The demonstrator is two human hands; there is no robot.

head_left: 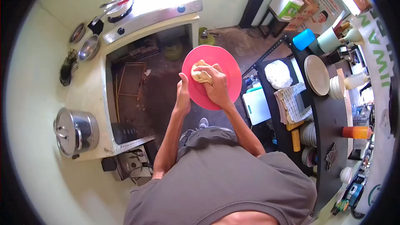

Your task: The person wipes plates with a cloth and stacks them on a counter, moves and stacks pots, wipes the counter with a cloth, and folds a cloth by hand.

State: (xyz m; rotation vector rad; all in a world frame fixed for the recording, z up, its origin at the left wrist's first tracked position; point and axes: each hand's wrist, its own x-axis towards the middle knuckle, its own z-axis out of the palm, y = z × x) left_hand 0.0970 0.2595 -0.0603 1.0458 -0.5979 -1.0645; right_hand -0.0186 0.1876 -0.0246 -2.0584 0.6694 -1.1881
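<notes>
A round pink plate (208,99) is held up in front of my body, over the dark floor. My left hand (183,95) grips its left edge, with the thumb up along the rim and the other fingers hidden beneath. On the plate's upper middle, my right hand (216,85) presses a bunched pale yellow cloth (199,75), its fingers curled over it.
At the upper left, a two-burner stove (154,10) holds a pan with red-handled tongs (121,1). A lidded steel pot (77,132) stands on the left counter. Dark shelving (329,116) on the right bears plates, a blue cup (303,39) and a sauce bottle (357,132).
</notes>
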